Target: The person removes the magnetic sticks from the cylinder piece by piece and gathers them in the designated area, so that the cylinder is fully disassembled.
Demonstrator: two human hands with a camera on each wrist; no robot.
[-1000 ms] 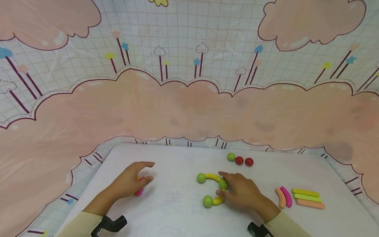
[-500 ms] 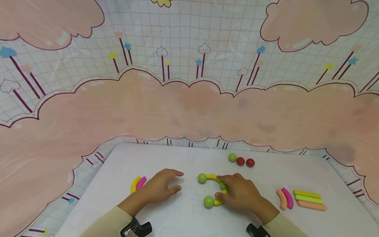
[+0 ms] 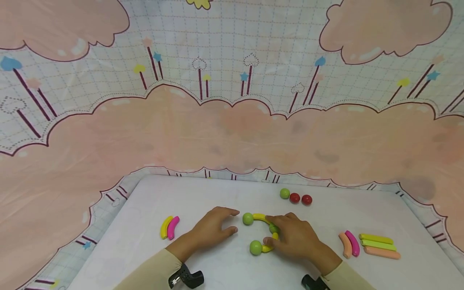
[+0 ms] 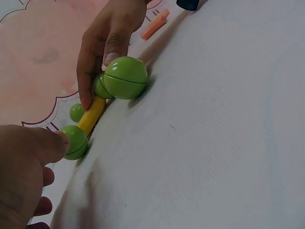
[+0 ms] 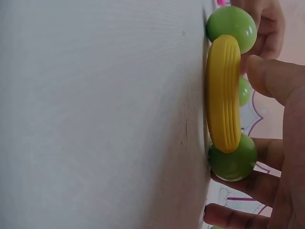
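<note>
A row of green balls and curved yellow magnetic sticks bends round on the white table. At its left ends are a back green ball [image 3: 248,218] and a front green ball [image 3: 255,247]. My right hand [image 3: 293,233] lies over the bend: its fingers touch the back yellow stick [image 3: 259,216] and the middle green ball [image 5: 233,162], while its thumb is close over the front yellow stick [image 5: 223,93]. Thumb and forefinger spread, my left hand [image 3: 214,227] is just left of the back ball, holding nothing; its thumb overlaps that ball in the left wrist view.
A loose green ball [image 3: 284,193] and two red balls [image 3: 301,199] form a row at the back. Yellow and pink curved sticks [image 3: 169,228] lie left. To the right are orange and pink curved sticks [image 3: 349,244] and three straight sticks [image 3: 378,245].
My left hand has moved right from the yellow and pink curved sticks, uncovering them, to beside the back green ball. My right hand has stayed over the bend.
</note>
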